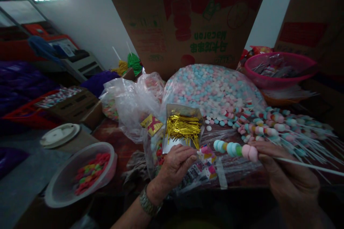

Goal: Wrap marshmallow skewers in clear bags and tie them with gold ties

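In my right hand (290, 175) is a candy skewer (233, 149), pinched at its white stick just below the pink piece. Blue, orange, green and pink candies are threaded on it, and it points left, nearly level. My left hand (176, 164), with a watch (150, 202) on the wrist, is over a stack of printed clear plastic bags (199, 170). Its fingers are stretched forward, thumb a little apart, and I see nothing held in them. Just beyond its fingertips lies an open box of gold twist ties (184, 127).
A big clear bag of pastel candies (209, 86) stands behind the ties. Finished skewers (290, 128) are heaped at right, below a pink basin (281, 69). At left is a white bowl (51, 193) of ring candies. A tall cardboard box (199, 18) rises at the back.
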